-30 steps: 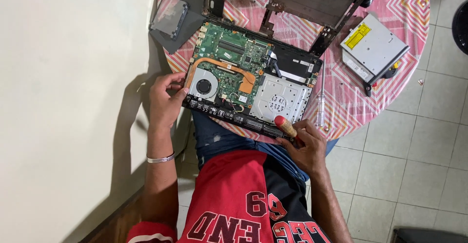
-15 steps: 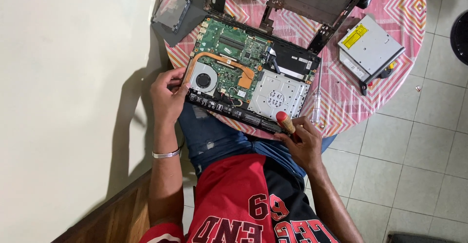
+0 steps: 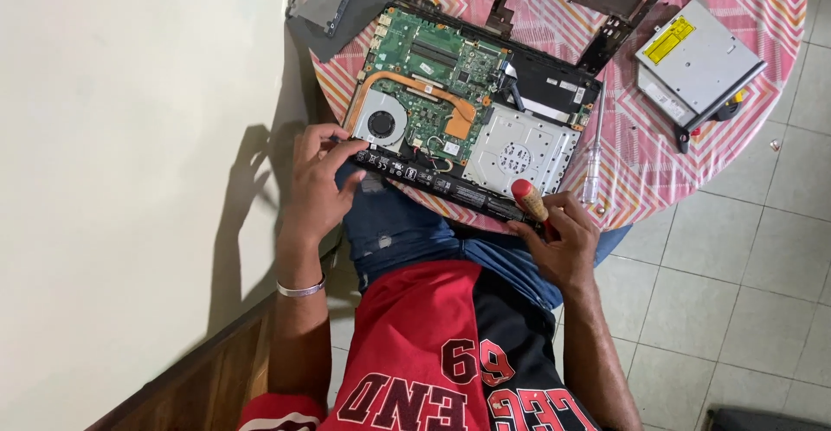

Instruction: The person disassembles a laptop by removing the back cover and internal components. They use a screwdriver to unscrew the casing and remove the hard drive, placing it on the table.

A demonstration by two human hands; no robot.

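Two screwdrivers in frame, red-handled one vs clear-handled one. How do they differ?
The red-handled screwdriver is gripped in the right hand at the opened laptop's near edge; the clear-handled screwdriver lies untouched on the patterned tablecloth beside the laptop. The red handle is opaque, the other see-through. The red one's shaft is hidden; the clear one's thin shaft shows in full. Both sit at the laptop's right end.

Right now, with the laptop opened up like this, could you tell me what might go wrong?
The opened laptop overhangs the round table's near edge above the lap, steadied mainly by the left hand; it could tip off. The right hand holds a red-handled screwdriver beside the exposed green circuit board; a slip might scratch it.
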